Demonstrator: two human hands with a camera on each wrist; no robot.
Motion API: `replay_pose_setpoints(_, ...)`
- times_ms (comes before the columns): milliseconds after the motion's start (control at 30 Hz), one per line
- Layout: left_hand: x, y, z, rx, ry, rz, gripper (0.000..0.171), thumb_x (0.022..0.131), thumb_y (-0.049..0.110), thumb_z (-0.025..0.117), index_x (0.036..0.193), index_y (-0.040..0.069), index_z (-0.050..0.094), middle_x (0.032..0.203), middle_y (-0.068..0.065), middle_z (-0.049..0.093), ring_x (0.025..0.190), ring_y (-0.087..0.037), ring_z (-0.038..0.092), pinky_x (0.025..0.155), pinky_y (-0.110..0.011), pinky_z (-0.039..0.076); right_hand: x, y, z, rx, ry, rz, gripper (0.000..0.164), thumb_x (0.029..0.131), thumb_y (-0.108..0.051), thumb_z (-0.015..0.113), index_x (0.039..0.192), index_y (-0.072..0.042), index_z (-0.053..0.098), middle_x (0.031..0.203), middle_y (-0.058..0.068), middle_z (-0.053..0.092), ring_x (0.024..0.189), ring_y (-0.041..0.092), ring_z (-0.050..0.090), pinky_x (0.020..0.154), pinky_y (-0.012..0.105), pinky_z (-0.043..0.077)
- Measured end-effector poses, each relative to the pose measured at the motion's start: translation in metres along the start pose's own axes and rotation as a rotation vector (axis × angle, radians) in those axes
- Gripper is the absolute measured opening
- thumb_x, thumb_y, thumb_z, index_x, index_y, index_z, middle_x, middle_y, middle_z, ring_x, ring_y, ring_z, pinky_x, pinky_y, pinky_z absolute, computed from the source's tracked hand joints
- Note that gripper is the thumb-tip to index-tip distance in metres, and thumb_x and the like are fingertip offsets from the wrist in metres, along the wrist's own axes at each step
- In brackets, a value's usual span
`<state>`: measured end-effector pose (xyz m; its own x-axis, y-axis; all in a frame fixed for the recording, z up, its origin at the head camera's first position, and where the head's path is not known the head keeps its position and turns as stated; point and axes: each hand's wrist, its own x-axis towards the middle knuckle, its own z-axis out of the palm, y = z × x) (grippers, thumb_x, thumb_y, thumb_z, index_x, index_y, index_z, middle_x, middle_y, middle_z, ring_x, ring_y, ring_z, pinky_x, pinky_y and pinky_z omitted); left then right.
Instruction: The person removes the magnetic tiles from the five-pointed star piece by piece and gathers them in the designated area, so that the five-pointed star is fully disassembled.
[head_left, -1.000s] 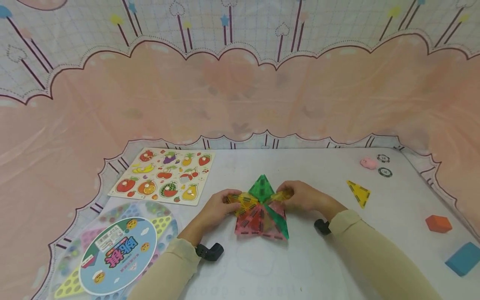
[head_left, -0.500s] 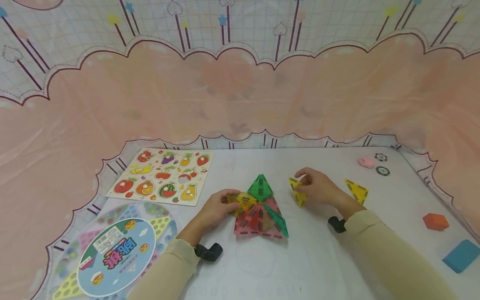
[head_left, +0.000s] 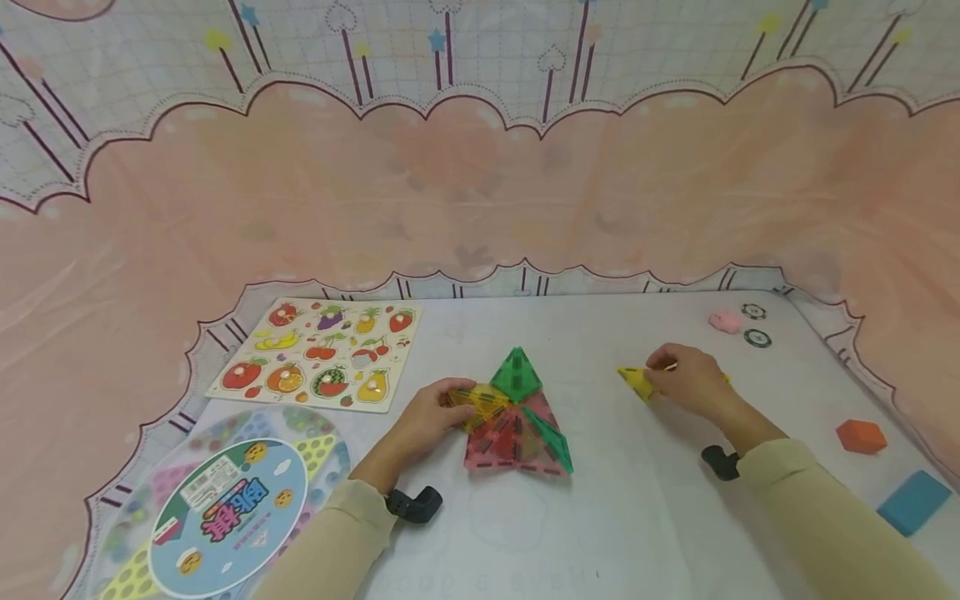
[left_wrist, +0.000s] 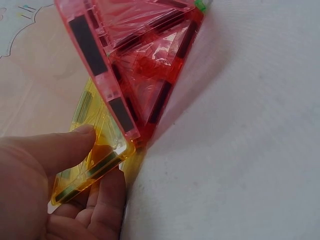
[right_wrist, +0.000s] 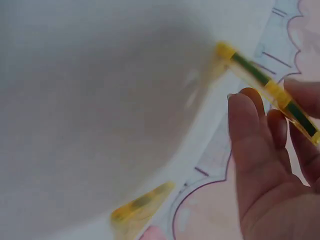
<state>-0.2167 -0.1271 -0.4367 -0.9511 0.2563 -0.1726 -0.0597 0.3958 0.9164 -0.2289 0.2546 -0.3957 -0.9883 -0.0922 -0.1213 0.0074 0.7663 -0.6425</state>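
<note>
My left hand (head_left: 431, 417) pinches a yellow triangular magnetic tile (left_wrist: 97, 162) between thumb and fingers, at the left side of a magnetic-tile structure. That structure has red tiles (head_left: 491, 450) at its front, a green tile (head_left: 517, 377) standing at the back and a narrow green one (head_left: 551, 442) on the right. Away to the right, my right hand (head_left: 693, 379) holds a yellow triangular tile (right_wrist: 270, 87) by thumb and fingers above the table. Another yellow triangle (right_wrist: 142, 205) lies beyond it, mostly hidden behind the hand in the head view.
A fruit puzzle board (head_left: 315, 354) lies at the back left, with a round plastic-wrapped game board (head_left: 228, 517) in front. On the right are a pink pig figure (head_left: 725, 321), two round chips (head_left: 757, 338), an orange block (head_left: 861, 436) and a blue block (head_left: 913, 502).
My right hand has pulled away from the structure to the right, carrying its yellow tile toward the loose yellow triangle. The left hand keeps its grip at the structure.
</note>
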Motion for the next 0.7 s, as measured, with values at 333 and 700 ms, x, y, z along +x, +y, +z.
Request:
replay_pose_setpoints(333,0.001,-0.001,0.0,0.0,0.006,-0.037,0.035,0.081,0.023,0.066,0.115,0.024,0.057,0.112,0.001,0.053,0.098,-0.017,0.049,0.085,-0.034,0.04,-0.015,0.024,-0.005,-0.146,-0.073,0.023,0.045,0.08,-0.025,0.066,0.118,-0.007,0.049,0.106,0.012,0.053,0.094,0.027,0.05,0.073,0.039,0.044)
replay_pose_setpoints(700,0.001,0.002,0.001,-0.002,0.01,-0.034,0.035,0.081,0.024,0.066,0.115,0.023,0.057,0.111,-0.001,0.054,0.098,-0.018,0.049,0.085,-0.034,0.04,-0.018,0.025,0.003,-0.14,-0.134,-0.014,0.061,0.076,-0.035,0.07,0.128,-0.016,0.045,0.109,0.011,0.056,0.094,0.027,0.05,0.075,0.042,0.044)
